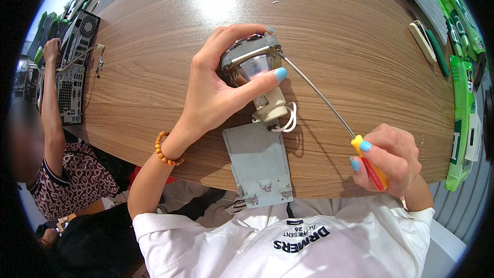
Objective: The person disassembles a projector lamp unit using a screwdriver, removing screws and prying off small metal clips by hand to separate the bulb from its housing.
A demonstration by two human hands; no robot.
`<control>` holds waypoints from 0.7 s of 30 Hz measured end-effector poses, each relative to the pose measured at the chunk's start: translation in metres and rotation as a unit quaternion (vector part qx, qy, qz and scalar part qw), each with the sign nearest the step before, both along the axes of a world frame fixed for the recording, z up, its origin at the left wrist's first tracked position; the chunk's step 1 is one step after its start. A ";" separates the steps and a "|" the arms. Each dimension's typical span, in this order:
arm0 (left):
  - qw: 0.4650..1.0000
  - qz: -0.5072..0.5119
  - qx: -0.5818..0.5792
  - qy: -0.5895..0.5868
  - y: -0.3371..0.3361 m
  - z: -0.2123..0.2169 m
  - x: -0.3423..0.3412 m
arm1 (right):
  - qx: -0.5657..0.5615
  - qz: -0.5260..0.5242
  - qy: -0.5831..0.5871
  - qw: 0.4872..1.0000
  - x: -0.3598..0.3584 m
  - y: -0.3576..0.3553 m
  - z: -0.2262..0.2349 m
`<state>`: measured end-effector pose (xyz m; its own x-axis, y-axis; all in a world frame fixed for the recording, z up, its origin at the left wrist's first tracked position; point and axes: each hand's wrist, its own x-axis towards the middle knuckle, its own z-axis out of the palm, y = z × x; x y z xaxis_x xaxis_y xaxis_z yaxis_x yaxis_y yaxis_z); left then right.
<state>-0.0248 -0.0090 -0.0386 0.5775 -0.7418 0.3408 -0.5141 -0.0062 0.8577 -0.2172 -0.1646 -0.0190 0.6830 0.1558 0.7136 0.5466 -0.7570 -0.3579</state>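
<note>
My left hand [216,80] is wrapped round a projector lamp [254,67] with a dark grey frame, a shiny reflector and a cream-coloured base. White wires [292,118] loop out beside that base. Just below, a grey metal plate [257,159] with small brackets lies at the table's near edge; whether it is joined to the lamp I cannot tell. In my right hand [393,159] is a screwdriver [370,162] with a yellow and red handle. Its long shaft slants up to the left, and the tip meets the right corner of the lamp's frame.
At the left, another person's hand [51,51] reaches over an opened computer case [77,72]. Green packages [460,118] line the table's right edge, near a cream and green brush-like item [429,46]. A small white scrap [276,2] lies on the wooden table [350,36].
</note>
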 end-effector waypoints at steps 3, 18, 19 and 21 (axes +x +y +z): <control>1.000 0.002 0.004 0.001 0.000 0.001 0.000 | -0.001 0.000 -0.002 1.000 0.000 0.000 -0.001; 1.000 0.003 0.016 0.007 0.002 0.002 0.000 | 0.016 0.002 -0.018 1.000 0.002 0.000 -0.005; 1.000 0.002 0.017 0.010 0.002 0.002 0.000 | 0.017 0.003 -0.023 1.000 0.002 0.000 -0.005; 1.000 0.002 0.017 0.015 0.003 0.004 -0.001 | 0.013 -0.004 -0.021 1.000 0.001 0.000 -0.004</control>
